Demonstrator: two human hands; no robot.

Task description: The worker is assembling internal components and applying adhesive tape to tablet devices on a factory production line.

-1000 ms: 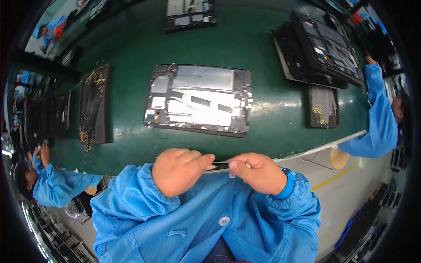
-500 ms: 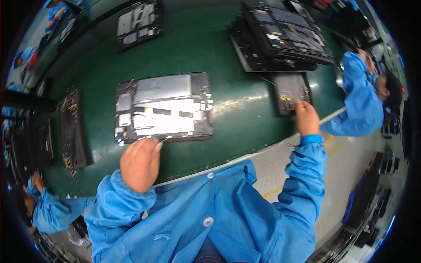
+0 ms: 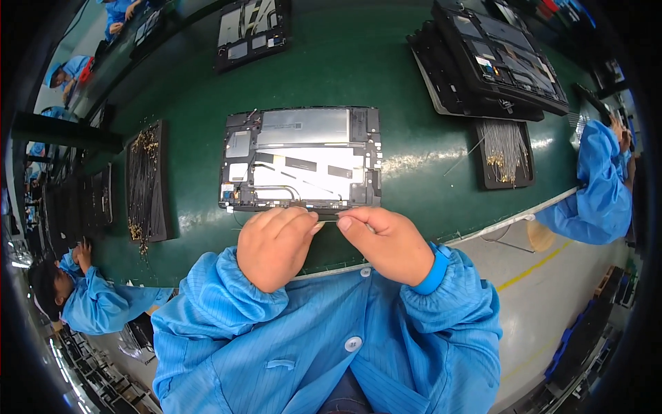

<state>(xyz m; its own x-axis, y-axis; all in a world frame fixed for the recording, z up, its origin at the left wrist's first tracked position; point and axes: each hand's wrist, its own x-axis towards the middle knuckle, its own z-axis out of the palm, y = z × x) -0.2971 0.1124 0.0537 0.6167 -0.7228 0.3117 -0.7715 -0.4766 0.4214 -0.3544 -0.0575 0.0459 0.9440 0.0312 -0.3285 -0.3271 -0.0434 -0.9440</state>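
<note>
A flat tablet-like device, its inside exposed, lies on the green table in front of me. It shows silvery battery plates, black tape and small circuit parts. At its near edge both my hands come together, fingertips almost meeting. My left hand is closed in a pinch, with a small pale tip showing at the fingers. My right hand pinches from the other side. A thin light-coloured cable stretches between the two sets of fingertips; its ends are hidden by the fingers.
A black tray of light thin cables stands at right, beside a stack of opened devices. Another tray at left carries black cables with gold ends. One more device lies farther back. Co-workers in blue sit at both sides.
My right hand has moved left from the cable tray to the device's near edge, beside my left hand. A thin cable now spans between them. The whole view has shifted slightly.
</note>
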